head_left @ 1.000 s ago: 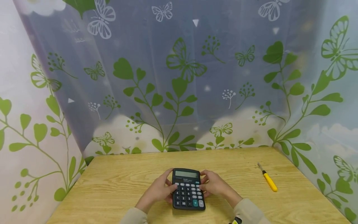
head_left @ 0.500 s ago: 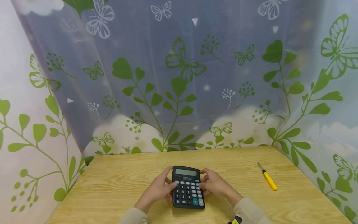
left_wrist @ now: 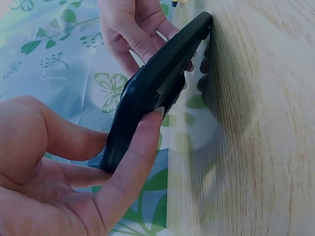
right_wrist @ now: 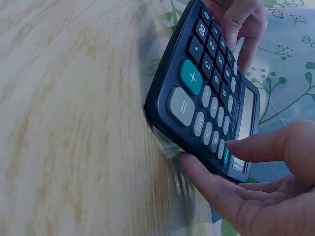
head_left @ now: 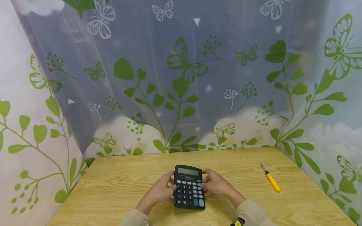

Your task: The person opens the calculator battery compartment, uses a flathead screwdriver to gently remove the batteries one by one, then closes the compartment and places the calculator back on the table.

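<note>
A black calculator [head_left: 189,191] is held between both hands, its keys facing up toward the head view. The left hand [head_left: 160,190] grips its left edge, thumb near the upper keys; in the left wrist view that hand [left_wrist: 74,177] has fingers beneath the calculator [left_wrist: 147,88]. On the right edge, the right hand [head_left: 219,185] pinches it, and in the right wrist view the thumb of this hand [right_wrist: 266,182] lies on the front by the small grey keys. The calculator [right_wrist: 206,93] is tilted, its screen end raised off the wooden table.
A yellow-handled tool [head_left: 272,182] with a metal tip lies on the wooden table [head_left: 118,175], to the right of the hands. Behind and beside the table hang cloths [head_left: 135,103] printed with leaves and butterflies.
The calculator has moved slightly away from the body, its top edge higher in the head view, and turned a little. Both hands still hold its sides.
</note>
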The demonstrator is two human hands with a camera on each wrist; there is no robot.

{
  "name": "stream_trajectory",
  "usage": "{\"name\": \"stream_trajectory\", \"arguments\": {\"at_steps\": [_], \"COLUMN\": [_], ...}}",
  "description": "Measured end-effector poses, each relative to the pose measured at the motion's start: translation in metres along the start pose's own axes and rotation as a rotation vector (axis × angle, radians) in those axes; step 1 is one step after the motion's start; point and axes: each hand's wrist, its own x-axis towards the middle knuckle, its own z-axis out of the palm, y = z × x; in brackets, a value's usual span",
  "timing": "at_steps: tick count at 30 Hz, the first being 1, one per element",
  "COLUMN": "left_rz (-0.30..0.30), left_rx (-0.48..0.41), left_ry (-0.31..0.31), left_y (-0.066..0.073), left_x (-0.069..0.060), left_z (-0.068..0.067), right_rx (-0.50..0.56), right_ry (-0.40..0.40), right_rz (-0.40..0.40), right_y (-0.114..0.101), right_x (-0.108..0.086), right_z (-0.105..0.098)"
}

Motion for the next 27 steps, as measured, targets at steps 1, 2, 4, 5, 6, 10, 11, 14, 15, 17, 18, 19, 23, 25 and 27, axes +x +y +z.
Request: {"name": "stream_trajectory", "arguments": {"at_steps": [1, 2, 4, 5, 6, 10, 11, 14, 15, 17, 18, 19, 23, 25, 27], "left_rz": [0.000, -0.001, -0.007, -0.012, -0.018, -0.044, -0.047, -0.044, -0.039, -0.032, -0.029, -0.028, -0.021, -0.017, -0.009], "left_rx": [0.003, 0.006, 0.018, 0.021, 0.025, 0.026, 0.026, 0.021, 0.022, 0.021, 0.018, 0.016, 0.000, -0.016, -0.035], "left_ry": [0.002, 0.006, 0.016, 0.020, 0.024, 0.027, 0.025, 0.016, 0.013, 0.009, 0.008, 0.008, 0.017, 0.023, 0.027], "left_y": [0.0001, 0.0005, 0.0013, 0.0017, 0.0022, 0.0041, 0.0041, 0.0042, 0.0038, 0.0031, 0.0032, 0.0032, 0.0046, 0.0059, 0.0073], "left_x": [0.0000, -0.0001, -0.0005, -0.0009, -0.0013, -0.0030, -0.0031, -0.0031, -0.0030, -0.0026, -0.0027, -0.0028, -0.0032, -0.0036, -0.0037], "left_z": [-0.0001, -0.0003, -0.0008, -0.0011, -0.0015, -0.0025, -0.0027, -0.0031, -0.0031, -0.0034, -0.0035, -0.0036, -0.0037, -0.0036, -0.0036], "right_rx": [0.002, 0.005, 0.006, 0.012, 0.016, 0.034, 0.037, 0.038, 0.037, 0.039, 0.039, 0.040, 0.049, 0.054, 0.059], "right_ry": [0.000, -0.001, -0.002, -0.003, -0.005, -0.016, -0.018, -0.022, -0.023, -0.025, -0.024, -0.025, -0.034, -0.040, -0.049], "right_rz": [-0.004, -0.007, -0.019, -0.022, -0.027, -0.044, -0.048, -0.056, -0.057, -0.057, -0.055, -0.052, -0.043, -0.043, -0.044], "right_y": [-0.0002, -0.0003, -0.0005, -0.0006, -0.0005, 0.0005, 0.0008, 0.0017, 0.0020, 0.0024, 0.0025, 0.0025, 0.0017, 0.0010, 0.0007], "right_x": [-0.0002, -0.0004, -0.0005, -0.0008, -0.0011, -0.0018, -0.0018, -0.0014, -0.0012, -0.0008, -0.0007, -0.0007, -0.0009, -0.0011, -0.0013], "right_z": [0.0000, -0.0001, -0.0002, -0.0003, -0.0004, -0.0008, -0.0010, -0.0014, -0.0014, -0.0016, -0.0016, -0.0017, -0.0018, -0.0018, -0.0018]}}
